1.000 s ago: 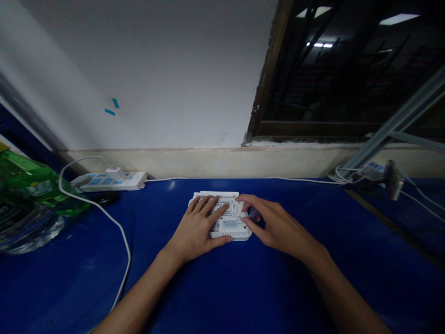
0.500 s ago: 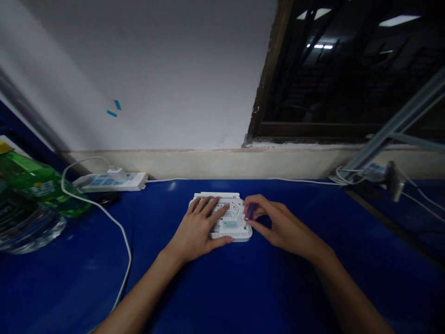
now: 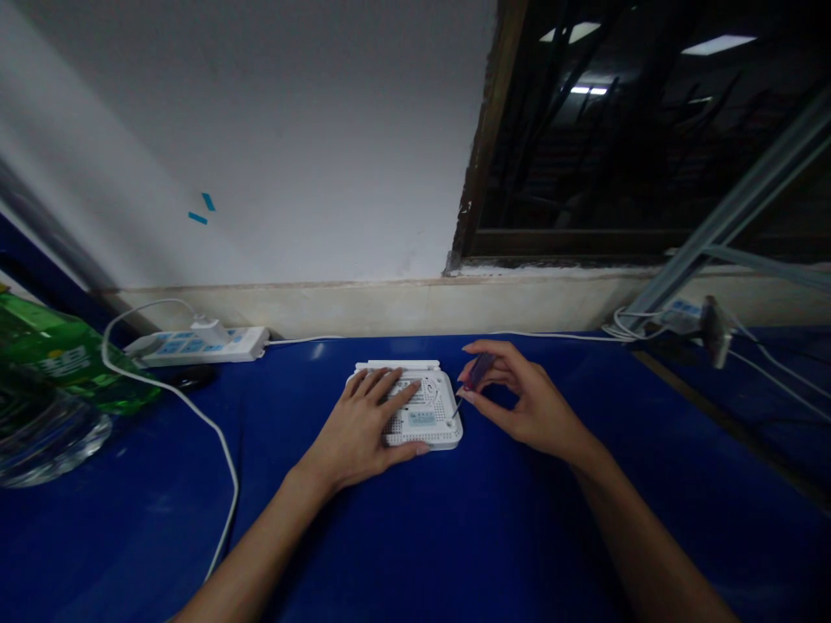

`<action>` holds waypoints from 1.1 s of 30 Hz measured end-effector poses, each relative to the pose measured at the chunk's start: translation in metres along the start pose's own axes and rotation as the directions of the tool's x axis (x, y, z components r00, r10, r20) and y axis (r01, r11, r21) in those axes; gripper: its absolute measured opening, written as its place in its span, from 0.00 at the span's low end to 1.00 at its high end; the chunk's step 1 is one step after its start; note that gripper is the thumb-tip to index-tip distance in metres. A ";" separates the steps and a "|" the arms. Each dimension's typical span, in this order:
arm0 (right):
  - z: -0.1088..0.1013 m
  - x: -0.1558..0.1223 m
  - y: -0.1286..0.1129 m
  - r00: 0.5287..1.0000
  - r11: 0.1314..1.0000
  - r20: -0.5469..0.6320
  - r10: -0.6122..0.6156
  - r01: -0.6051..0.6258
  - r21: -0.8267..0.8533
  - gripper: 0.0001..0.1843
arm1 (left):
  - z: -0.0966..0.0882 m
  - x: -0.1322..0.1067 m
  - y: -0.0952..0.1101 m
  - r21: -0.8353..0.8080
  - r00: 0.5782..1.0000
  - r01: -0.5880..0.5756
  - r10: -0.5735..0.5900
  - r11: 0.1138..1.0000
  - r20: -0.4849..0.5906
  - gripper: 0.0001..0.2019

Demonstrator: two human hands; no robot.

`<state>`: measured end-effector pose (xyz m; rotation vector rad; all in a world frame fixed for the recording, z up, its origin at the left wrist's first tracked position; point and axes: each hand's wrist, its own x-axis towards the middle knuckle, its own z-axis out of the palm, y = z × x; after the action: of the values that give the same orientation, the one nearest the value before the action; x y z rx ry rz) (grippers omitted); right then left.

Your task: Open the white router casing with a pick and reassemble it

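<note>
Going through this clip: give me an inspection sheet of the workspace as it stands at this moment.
Surface: blue tabletop.
Job's things: white perforated plastic casing, lying flat with a label on top; small purple-handled screwdriver.
Clutter: green plastic bottle and clear plastic bottle at far left; dark object by the power strip.
Grips: left hand flat on the casing, fingers spread; right hand pinches the screwdriver, its tip at the casing's right edge, contact unclear.
Cables: white cable loops from the power strip across the tabletop; more white cables at right.
Surroundings: white wall with two blue tape marks, dark window, metal rail.
</note>
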<state>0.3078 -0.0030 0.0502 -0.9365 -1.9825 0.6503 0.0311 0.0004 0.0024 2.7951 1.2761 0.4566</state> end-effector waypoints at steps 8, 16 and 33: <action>0.012 -0.002 -0.006 0.982 0.982 0.186 -0.023 0.057 -0.179 0.26 | -0.002 0.000 0.002 0.010 1.000 0.013 -0.013 1.000 0.014 0.41; 0.012 -0.004 -0.007 0.980 0.959 0.195 -0.044 0.096 -0.265 0.29 | 0.001 0.000 0.002 0.024 1.000 0.017 -0.018 1.000 0.019 0.42; 0.013 -0.003 -0.009 0.980 0.937 0.189 -0.058 0.118 -0.327 0.18 | 0.003 -0.001 0.001 0.013 1.000 0.022 -0.022 1.000 -0.001 0.43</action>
<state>0.2946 -0.0122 0.0486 -1.0108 -2.3307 0.3565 0.0322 -0.0010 -0.0005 2.7892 1.3136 0.4501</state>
